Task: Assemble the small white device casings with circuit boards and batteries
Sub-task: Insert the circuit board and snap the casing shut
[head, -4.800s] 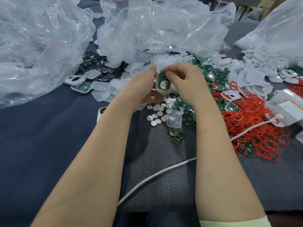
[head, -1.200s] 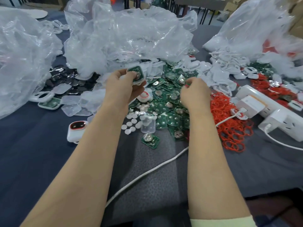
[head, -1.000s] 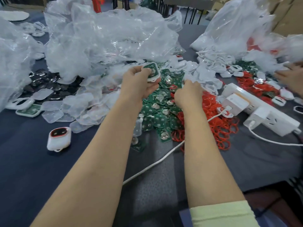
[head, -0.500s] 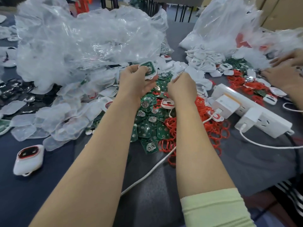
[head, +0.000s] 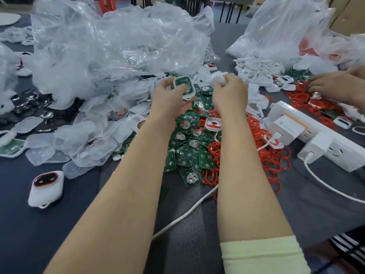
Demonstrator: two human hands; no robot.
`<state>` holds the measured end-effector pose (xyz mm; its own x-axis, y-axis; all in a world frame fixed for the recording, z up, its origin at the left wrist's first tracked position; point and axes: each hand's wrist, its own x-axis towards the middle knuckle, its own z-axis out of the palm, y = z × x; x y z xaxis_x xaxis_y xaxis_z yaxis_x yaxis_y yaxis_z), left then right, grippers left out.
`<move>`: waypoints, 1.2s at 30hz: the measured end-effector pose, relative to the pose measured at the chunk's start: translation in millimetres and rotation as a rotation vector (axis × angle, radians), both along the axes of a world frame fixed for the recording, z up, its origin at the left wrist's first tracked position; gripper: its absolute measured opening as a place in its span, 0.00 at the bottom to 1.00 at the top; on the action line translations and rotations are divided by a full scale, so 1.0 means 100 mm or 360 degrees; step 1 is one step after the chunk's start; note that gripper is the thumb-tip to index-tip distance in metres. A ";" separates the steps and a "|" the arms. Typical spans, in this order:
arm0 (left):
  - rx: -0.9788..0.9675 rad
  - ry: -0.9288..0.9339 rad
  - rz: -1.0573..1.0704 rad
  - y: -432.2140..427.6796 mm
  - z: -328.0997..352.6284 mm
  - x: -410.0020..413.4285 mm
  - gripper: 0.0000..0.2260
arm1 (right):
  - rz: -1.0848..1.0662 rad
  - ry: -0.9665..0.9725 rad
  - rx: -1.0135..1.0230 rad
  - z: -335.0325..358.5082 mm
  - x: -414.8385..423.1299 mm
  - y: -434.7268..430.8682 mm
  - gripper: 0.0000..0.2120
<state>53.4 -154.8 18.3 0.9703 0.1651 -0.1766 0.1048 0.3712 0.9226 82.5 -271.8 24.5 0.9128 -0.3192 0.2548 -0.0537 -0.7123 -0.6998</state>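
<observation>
The worktop (head: 49,234) is covered in dark cloth. Its near edge shows only at the lower right, nearer than the circuit board pile (head: 185,153). Bare cloth lies nearer than the pile and to its left, around both forearms. A white cable (head: 177,218) crosses this open area diagonally.

A heap of crumpled clear plastic bags (head: 118,46) closes off the far side, behind and left of the pile. A second bag (head: 286,26) stands behind and well right of the pile. Clear plastic covers (head: 79,139) spread out from the pile's left side. Red rings (head: 266,155) lie against its right side. A white power strip (head: 325,141) with adapters plugged in lies just beyond the rings. Loose white casings (head: 256,70) are heaped behind and right of the pile. Another person's hand (head: 339,84) rests among parts further right.

One closed device (head: 46,187), white with a red-rimmed dark window, lies alone on bare cloth well left of the pile.

Over the far end of the pile, the left hand (head: 169,97) grips a white casing half (head: 183,87), fingers and thumb curled round its lower part. The casing half is tilted with its open face toward the camera. A green circuit board fills it, and a round silver battery sits on the board.

The right hand (head: 230,93) is just beside the casing half, apart from it. It is curled round a white part (head: 217,77) whose shape the fingers hide.
</observation>
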 end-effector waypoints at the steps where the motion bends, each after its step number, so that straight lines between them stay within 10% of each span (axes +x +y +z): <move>1: 0.0042 -0.0015 0.0023 0.03 -0.02 0.00 0.11 | 0.0065 -0.0046 0.0065 0.02 -0.01 0.05 0.12; 12: 0.0354 -0.0124 0.0272 0.74 -0.15 -0.43 0.12 | 0.0550 -0.0090 0.0391 -0.15 -0.40 0.87 0.12; 25: 0.0067 -0.0011 0.0307 1.11 -0.24 -0.57 0.11 | 0.0620 -0.0049 0.1245 -0.30 -0.46 1.11 0.08; 36: 0.0011 0.0019 0.0269 1.09 -0.20 -0.59 0.09 | 0.0828 0.0085 0.1323 -0.32 -0.44 1.13 0.05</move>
<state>-5.4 -45.3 -1.7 0.9266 0.3268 -0.1861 0.0523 0.3782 0.9242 38.9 -158.6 -7.1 0.9941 0.0670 0.0852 0.0811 0.0622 -0.9948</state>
